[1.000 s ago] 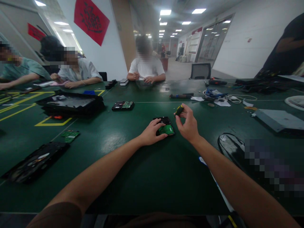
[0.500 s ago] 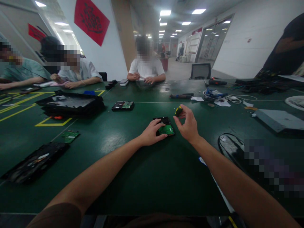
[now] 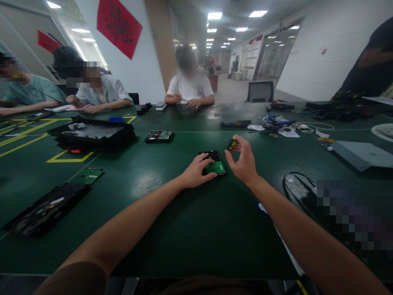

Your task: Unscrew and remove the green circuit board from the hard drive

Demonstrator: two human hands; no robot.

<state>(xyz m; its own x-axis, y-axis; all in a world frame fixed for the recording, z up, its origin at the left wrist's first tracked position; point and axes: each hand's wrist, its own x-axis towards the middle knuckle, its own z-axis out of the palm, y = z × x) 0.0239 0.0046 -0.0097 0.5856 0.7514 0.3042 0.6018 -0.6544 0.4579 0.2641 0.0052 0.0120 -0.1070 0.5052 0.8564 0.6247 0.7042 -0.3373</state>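
Observation:
A hard drive (image 3: 217, 167) with a green circuit board facing up lies flat on the dark green table in front of me. My left hand (image 3: 198, 171) reaches over its left side and grips it, the thumb along the near edge and the fingers across the top. Just right of the drive, my right hand (image 3: 242, 159) is closed around the black and yellow handle of a screwdriver (image 3: 232, 143). The screwdriver is tilted above the drive's upper right corner; its shaft and tip are too faint to make out.
Left of my hands lie a second hard drive (image 3: 159, 136), a stack of black trays (image 3: 92, 133), a loose circuit board (image 3: 92, 175) and a black casing (image 3: 46, 209). At right sit a grey metal box (image 3: 359, 155) and tangled cables (image 3: 303, 127). A person (image 3: 189, 88) sits opposite.
The screwdriver handle has turned slightly in my right hand, and its yellow marks show differently. My left hand and the hard drive stay in place.

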